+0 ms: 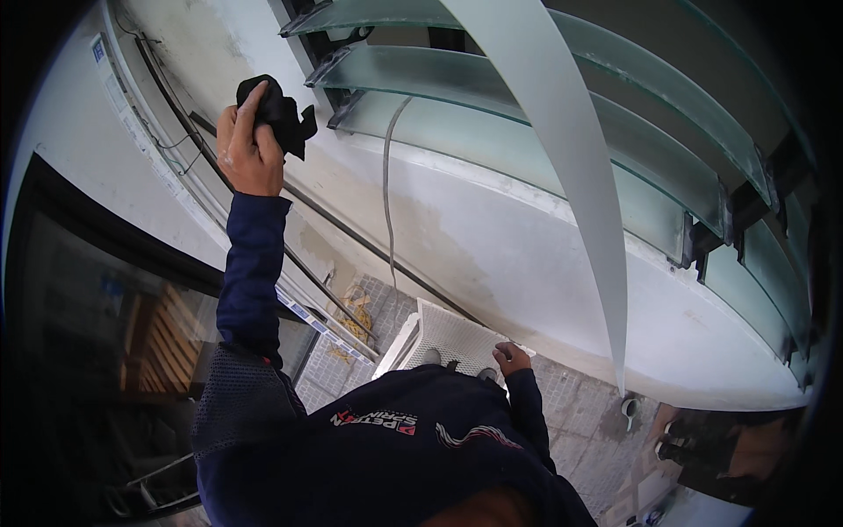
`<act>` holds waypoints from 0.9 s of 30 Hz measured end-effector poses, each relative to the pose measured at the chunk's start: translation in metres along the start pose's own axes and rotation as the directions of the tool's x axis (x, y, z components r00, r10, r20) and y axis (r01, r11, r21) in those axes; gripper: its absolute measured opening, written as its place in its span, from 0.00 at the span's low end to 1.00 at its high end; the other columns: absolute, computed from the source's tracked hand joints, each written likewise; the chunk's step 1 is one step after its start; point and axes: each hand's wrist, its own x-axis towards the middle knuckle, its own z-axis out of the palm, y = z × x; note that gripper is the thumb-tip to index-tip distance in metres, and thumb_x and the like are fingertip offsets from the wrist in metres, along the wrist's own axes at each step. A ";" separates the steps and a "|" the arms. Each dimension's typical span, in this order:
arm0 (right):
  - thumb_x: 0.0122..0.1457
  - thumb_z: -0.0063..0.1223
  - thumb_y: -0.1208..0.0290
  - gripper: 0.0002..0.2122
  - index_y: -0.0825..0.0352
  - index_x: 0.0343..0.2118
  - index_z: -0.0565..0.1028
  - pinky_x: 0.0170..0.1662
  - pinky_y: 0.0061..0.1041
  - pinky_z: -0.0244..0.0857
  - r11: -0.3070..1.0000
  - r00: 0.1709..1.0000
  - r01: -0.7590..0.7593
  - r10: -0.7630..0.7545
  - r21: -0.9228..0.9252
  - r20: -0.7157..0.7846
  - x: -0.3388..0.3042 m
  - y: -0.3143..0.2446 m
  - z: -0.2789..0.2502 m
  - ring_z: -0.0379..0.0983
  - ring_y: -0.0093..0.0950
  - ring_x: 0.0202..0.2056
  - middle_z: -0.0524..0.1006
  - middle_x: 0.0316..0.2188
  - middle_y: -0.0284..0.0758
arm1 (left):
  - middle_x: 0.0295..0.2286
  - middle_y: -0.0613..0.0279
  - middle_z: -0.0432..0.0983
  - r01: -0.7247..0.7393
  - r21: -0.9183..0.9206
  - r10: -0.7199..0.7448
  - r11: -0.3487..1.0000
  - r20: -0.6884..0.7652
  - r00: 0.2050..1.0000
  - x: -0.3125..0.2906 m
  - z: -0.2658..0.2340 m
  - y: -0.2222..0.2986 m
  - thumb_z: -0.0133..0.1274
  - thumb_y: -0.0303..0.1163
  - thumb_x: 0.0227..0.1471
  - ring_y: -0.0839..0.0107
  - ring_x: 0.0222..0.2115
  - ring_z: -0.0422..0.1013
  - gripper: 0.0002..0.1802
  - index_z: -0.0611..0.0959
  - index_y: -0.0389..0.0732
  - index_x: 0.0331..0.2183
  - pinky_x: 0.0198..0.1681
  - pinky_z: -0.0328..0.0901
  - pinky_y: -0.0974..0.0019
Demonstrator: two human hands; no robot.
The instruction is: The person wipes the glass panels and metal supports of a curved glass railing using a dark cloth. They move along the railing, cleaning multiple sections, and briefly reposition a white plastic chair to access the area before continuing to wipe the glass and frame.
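Observation:
My left hand point(250, 145) is raised at the upper left, its fingers closed around a crumpled black cloth point(279, 116). The cloth hangs past the fingertips, beside the left end of the frosted glass louvre slats point(421, 81); a gap shows between cloth and glass. Lower down, near my waist, my right hand point(511, 358) hangs with loosely parted fingers and nothing visible in it. Beneath me is a white perforated platform point(452, 332), where the tips of my grey shoes point(430, 357) show.
A pale curved strip point(571, 149) crosses in front of the louvres. A grey cable point(387, 176) dangles down the white wall point(527, 255), and dark pipes point(351, 230) run along it. To the left stands a dark-framed glass door point(88, 263). A white cup point(630, 407) sits on the paving.

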 end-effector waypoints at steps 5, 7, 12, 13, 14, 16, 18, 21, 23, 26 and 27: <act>0.55 0.57 0.61 0.15 0.65 0.39 0.77 0.42 0.31 0.71 0.995 0.995 0.094 -0.094 -0.019 0.021 0.005 -0.009 0.007 0.79 0.34 0.36 0.81 0.33 0.40 | 0.26 0.55 0.68 -0.077 0.001 0.069 0.997 0.435 0.898 -0.046 0.020 0.007 0.46 0.21 0.42 0.57 0.27 0.67 0.24 0.83 0.47 0.44 0.32 0.63 0.56; 0.55 0.57 0.61 0.14 0.65 0.39 0.77 0.42 0.31 0.71 0.996 0.996 0.079 -0.077 -0.043 0.047 0.001 -0.012 0.010 0.79 0.34 0.36 0.81 0.33 0.41 | 0.25 0.55 0.68 0.213 -0.021 -0.200 0.977 0.262 0.944 -0.055 0.021 0.002 0.46 0.21 0.43 0.59 0.26 0.68 0.25 0.82 0.45 0.46 0.33 0.64 0.61; 0.54 0.58 0.59 0.15 0.65 0.39 0.77 0.41 0.31 0.71 0.995 0.995 0.000 0.009 -0.097 0.096 -0.014 -0.006 0.011 0.78 0.35 0.35 0.80 0.34 0.41 | 0.28 0.56 0.73 0.362 -0.130 -0.290 0.923 0.381 0.878 -0.046 0.011 -0.015 0.45 0.22 0.46 0.69 0.29 0.70 0.23 0.81 0.41 0.46 0.37 0.65 0.68; 0.54 0.58 0.59 0.15 0.65 0.39 0.77 0.41 0.30 0.71 0.993 0.993 -0.014 0.026 -0.113 0.112 -0.016 -0.005 0.012 0.78 0.35 0.35 0.80 0.34 0.41 | 0.31 0.57 0.75 0.498 -0.215 -0.376 0.840 0.431 0.820 -0.041 0.007 -0.020 0.46 0.22 0.47 0.70 0.32 0.72 0.22 0.81 0.39 0.45 0.40 0.65 0.70; 0.54 0.58 0.60 0.15 0.65 0.39 0.78 0.41 0.30 0.71 0.994 0.994 -0.007 0.018 -0.108 0.105 -0.017 -0.004 0.012 0.78 0.34 0.35 0.80 0.33 0.41 | 0.33 0.59 0.78 0.633 -0.263 -0.454 0.728 0.507 0.733 -0.038 0.006 -0.024 0.48 0.21 0.47 0.72 0.35 0.73 0.21 0.81 0.37 0.45 0.42 0.66 0.72; 0.55 0.58 0.61 0.14 0.64 0.39 0.78 0.41 0.30 0.71 0.995 0.996 -0.023 0.031 -0.096 0.087 -0.020 -0.004 0.011 0.78 0.33 0.35 0.80 0.33 0.40 | 0.38 0.60 0.79 0.713 -0.507 -0.608 0.484 0.391 0.691 -0.039 -0.003 -0.038 0.49 0.21 0.48 0.74 0.38 0.74 0.20 0.81 0.34 0.45 0.46 0.66 0.74; 0.55 0.58 0.61 0.14 0.65 0.40 0.78 0.42 0.29 0.71 0.998 0.999 -0.017 0.014 0.056 0.049 -0.020 -0.005 0.011 0.79 0.32 0.36 0.81 0.33 0.39 | 0.37 0.59 0.79 0.588 -0.705 -0.683 0.397 0.201 0.702 -0.055 -0.009 -0.051 0.47 0.20 0.50 0.72 0.37 0.75 0.17 0.81 0.32 0.42 0.44 0.68 0.73; 0.56 0.58 0.62 0.13 0.65 0.40 0.78 0.42 0.28 0.70 0.987 0.999 0.024 -0.030 0.160 0.035 -0.017 -0.012 0.014 0.78 0.30 0.36 0.81 0.34 0.38 | 0.35 0.58 0.80 0.682 -0.325 -0.540 0.655 0.431 0.723 -0.118 0.009 -0.051 0.46 0.22 0.51 0.69 0.33 0.76 0.16 0.80 0.31 0.42 0.42 0.68 0.72; 0.56 0.58 0.63 0.13 0.65 0.40 0.78 0.42 0.27 0.70 0.986 0.997 0.054 -0.063 0.155 0.052 -0.011 -0.019 0.016 0.78 0.30 0.37 0.81 0.34 0.38 | 0.32 0.58 0.80 0.706 -0.079 -0.415 0.704 0.760 0.500 -0.175 0.017 -0.035 0.45 0.23 0.52 0.69 0.31 0.76 0.16 0.79 0.31 0.43 0.40 0.68 0.73; 0.56 0.58 0.63 0.13 0.66 0.40 0.78 0.43 0.27 0.70 0.988 0.992 0.084 -0.095 0.131 0.080 0.000 -0.030 0.020 0.78 0.30 0.37 0.81 0.34 0.38 | 0.29 0.60 0.79 0.959 -0.251 -0.582 0.130 0.764 0.279 -0.210 0.024 -0.027 0.45 0.24 0.53 0.73 0.28 0.75 0.15 0.79 0.34 0.43 0.34 0.69 0.75; 0.56 0.58 0.63 0.13 0.66 0.40 0.78 0.43 0.27 0.70 0.985 0.990 0.100 -0.113 0.143 0.089 0.001 -0.033 0.022 0.78 0.30 0.37 0.81 0.34 0.38 | 0.28 0.61 0.79 0.931 -0.325 -0.644 -0.164 0.751 0.149 -0.211 0.020 -0.025 0.45 0.25 0.53 0.75 0.28 0.75 0.15 0.79 0.36 0.43 0.32 0.69 0.75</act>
